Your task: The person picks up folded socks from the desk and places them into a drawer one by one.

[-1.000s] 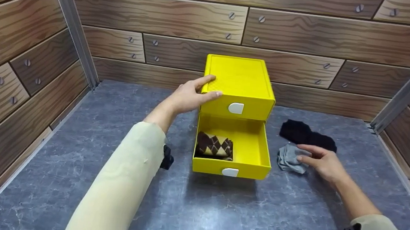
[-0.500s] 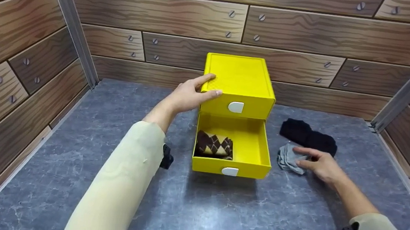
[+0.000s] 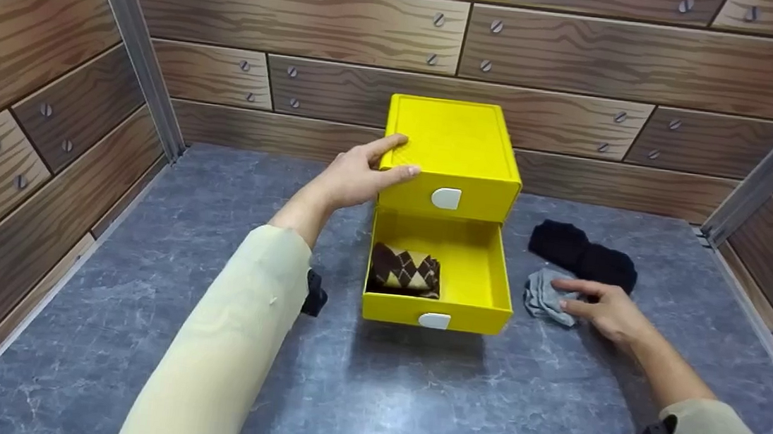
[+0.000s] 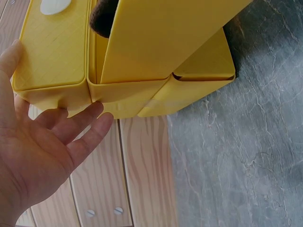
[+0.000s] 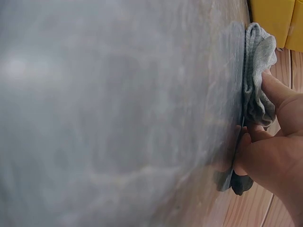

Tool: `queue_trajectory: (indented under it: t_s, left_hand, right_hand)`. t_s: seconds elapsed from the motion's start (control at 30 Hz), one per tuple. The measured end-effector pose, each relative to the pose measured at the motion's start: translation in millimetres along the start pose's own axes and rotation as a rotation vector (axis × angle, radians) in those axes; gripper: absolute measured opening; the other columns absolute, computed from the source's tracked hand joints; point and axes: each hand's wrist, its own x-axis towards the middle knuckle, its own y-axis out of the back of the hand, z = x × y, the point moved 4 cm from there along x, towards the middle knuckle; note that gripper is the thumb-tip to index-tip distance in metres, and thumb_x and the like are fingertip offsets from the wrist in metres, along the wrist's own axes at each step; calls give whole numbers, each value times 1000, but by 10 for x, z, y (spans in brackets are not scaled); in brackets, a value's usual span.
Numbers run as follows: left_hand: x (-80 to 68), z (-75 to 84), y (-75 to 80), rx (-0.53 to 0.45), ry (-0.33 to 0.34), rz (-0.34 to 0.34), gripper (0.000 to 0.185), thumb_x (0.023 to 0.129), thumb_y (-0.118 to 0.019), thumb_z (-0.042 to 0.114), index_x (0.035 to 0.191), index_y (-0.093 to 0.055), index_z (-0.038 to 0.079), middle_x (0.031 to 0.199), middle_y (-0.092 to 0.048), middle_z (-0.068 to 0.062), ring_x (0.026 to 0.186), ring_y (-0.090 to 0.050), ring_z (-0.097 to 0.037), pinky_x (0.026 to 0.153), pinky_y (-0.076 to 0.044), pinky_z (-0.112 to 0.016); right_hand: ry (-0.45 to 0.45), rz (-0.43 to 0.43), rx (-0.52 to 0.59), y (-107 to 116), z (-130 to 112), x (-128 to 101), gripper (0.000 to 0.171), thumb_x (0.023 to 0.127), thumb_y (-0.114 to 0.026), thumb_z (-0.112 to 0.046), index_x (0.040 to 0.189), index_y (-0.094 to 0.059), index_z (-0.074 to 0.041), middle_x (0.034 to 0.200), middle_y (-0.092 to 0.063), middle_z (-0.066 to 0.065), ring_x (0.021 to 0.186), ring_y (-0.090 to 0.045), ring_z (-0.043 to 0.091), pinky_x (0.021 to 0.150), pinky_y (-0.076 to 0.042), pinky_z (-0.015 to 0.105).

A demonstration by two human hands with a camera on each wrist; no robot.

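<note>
Grey cloth (image 3: 544,297): lies on the tabletop (image 3: 412,390), just right of the lower drawer (image 3: 392,310) and apart from it; the drawer's right wall stands between it and the drawer's inside.
Long axis: none clear from above; the cloth is a compact, crumpled fold, its right part covered by fingers.
Right hand (image 3: 611,315): nearer by far, coming in from the near right; thumb and forefinger touch the cloth from its right side. Whether they pinch it or merely lie against it, one cannot tell.
Left hand (image 3: 354,180): well apart from the cloth, across the yellow drawer unit (image 3: 454,138); it holds nothing, its fingers laid loosely along the unit's left side and top, the thumb at the top front edge.
Lower drawer: pulled out to the near side, directly left of the cloth; patterned cloth (image 3: 404,272) fills its left part, bare floor shows on the right, the side facing the grey cloth.
Black cloth (image 3: 568,245): just beyond the grey one, its length slanting from far left to near right.
</note>
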Motion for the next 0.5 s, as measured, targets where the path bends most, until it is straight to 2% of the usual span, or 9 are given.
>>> queue_trajectory:
  t_s: [0.3,0.5]
  left_hand:
    - [-3,8,-4,1,-5,-3,83,96,-66,68,167,-36,36,169,-39,-4,147,-45,-20,114,-43,-40]
    - [8,-4,4,-5,-4,-3,83,96,-66,68,167,-36,36,169,-39,-4,147,-45,-20,114,-43,-39]
  right_hand:
    - [22,24,-25,-17,8,13,49,98,-80,-20,141,-68,0,146,-61,22,124,-52,4,94,-38,9]
    - [9,12,-32,-29,-15,24,49,99,-78,-18,143,-65,1,149,-58,25,140,-47,35,94,-36,8]
